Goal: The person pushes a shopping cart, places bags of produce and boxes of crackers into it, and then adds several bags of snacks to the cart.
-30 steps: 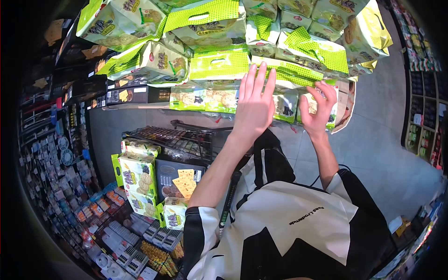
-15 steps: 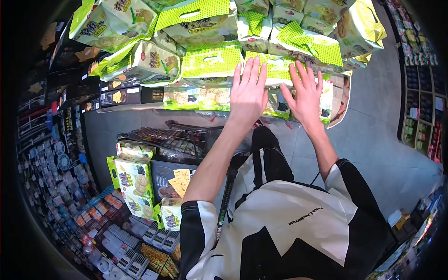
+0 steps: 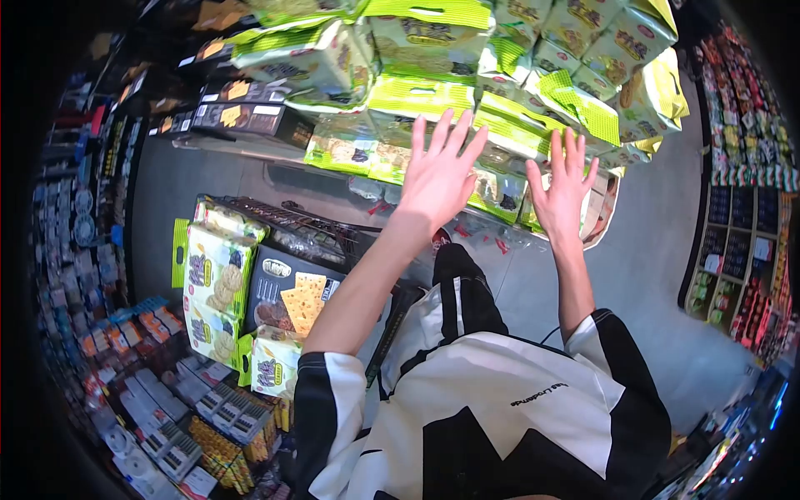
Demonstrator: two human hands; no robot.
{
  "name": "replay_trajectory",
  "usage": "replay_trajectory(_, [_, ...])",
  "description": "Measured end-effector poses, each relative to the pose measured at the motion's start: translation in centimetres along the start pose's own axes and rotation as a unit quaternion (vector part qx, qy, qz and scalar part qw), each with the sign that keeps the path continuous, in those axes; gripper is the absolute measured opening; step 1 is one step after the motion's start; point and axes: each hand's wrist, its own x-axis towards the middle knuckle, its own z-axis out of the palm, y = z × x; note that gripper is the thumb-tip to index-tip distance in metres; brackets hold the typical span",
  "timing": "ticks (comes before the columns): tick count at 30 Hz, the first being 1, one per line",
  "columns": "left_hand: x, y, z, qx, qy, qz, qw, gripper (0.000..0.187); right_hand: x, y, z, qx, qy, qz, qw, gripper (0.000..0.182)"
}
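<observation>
My left hand [image 3: 439,179] reaches palm down over the front of a snack display, its fingers spread. Its fingertips overlap the lower edge of a green and white cracker bag [image 3: 423,93] with a cut-out handle. To the right, my right hand [image 3: 563,192] is open too, fingertips at the front of a neighbouring green-topped bag [image 3: 515,119]. Neither hand grips anything. Below the fingers runs a lower front row of clear-and-green packs [image 3: 493,193], partly hidden by my hands. More of these bags [image 3: 429,25] are stacked behind.
A cart [image 3: 287,218] at my left carries green and white bags [image 3: 215,292] and a black cracker box [image 3: 293,287]. Black boxes [image 3: 242,117] lie left of the display. Stocked shelves [image 3: 733,225] stand across the grey floor [image 3: 654,225] at right.
The view has turned, so the display now slants down to the right and the cart sits further left. My hands stay open at the front bags, with the left fingers spread wider.
</observation>
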Motion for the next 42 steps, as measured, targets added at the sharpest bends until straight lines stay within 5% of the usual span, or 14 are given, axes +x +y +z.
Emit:
replay_trajectory(4, [-9.9, -2.6, -3.3, -0.06, 0.064, -0.087, 0.992, 0.071, -0.8, -5.7, -1.8, 0.076, 0.03, -0.049, 0.995, 0.064])
replay_trajectory(11, [-32.2, -2.3, -6.2, -0.074, 0.188, -0.35, 0.915, 0.058, -5.3, -21.5, -0.6, 0.343, -0.205, -0.197, 0.895, 0.048])
replay_trajectory(16, [-46.0, 0.8, -6.2, -0.017, 0.31, -0.522, 0.794, 0.056, -9.8, -33.1, 1.2, 0.435, -0.36, -0.342, 0.751, 0.037])
replay_trajectory(19, [-51.4, 2.5, -6.4, -0.024, 0.378, -0.62, 0.687, 0.057, -13.9, -39.0, 1.8, 0.43, -0.509, -0.307, 0.68, 0.041])
replay_trajectory(21, [-53.8, 3.1, -5.2, -0.042, 0.405, -0.67, 0.621, 0.058, -17.4, -41.6, 5.3, 0.412, -0.505, -0.307, 0.693, 0.044])
replay_trajectory(28, [-55.3, 2.7, -1.8, -0.378, 0.542, -0.581, 0.475, 0.059, -22.8, -45.2, 9.7, 0.425, -0.557, -0.251, 0.668, 0.045])
replay_trajectory(31, [-53.8, 2.4, -2.8, -0.367, 0.492, -0.623, 0.486, 0.058, -22.7, -45.1, 7.4, 0.446, -0.593, -0.151, 0.653, 0.043])
replay_trajectory(36, [-52.1, 2.1, -4.6, -0.371, 0.584, -0.559, 0.457, 0.064, -21.9, -44.4, 3.5, 0.502, -0.556, -0.073, 0.659, 0.053])
replay_trajectory(39, [-49.6, 2.1, -8.4, -0.343, 0.58, -0.533, 0.512, 0.073, -21.1, -42.5, 1.9, 0.547, -0.51, -0.058, 0.661, 0.066])
replay_trajectory(41, [-48.8, 2.5, -9.5, -0.317, 0.53, -0.535, 0.577, 0.079, -20.4, -41.2, 0.6, 0.614, -0.495, -0.008, 0.614, 0.066])
replay_trajectory(42, [-48.5, 3.0, -10.0, -0.292, 0.502, -0.544, 0.606, 0.081, -20.2, -40.6, -0.1, 0.592, -0.448, -0.088, 0.664, 0.066])
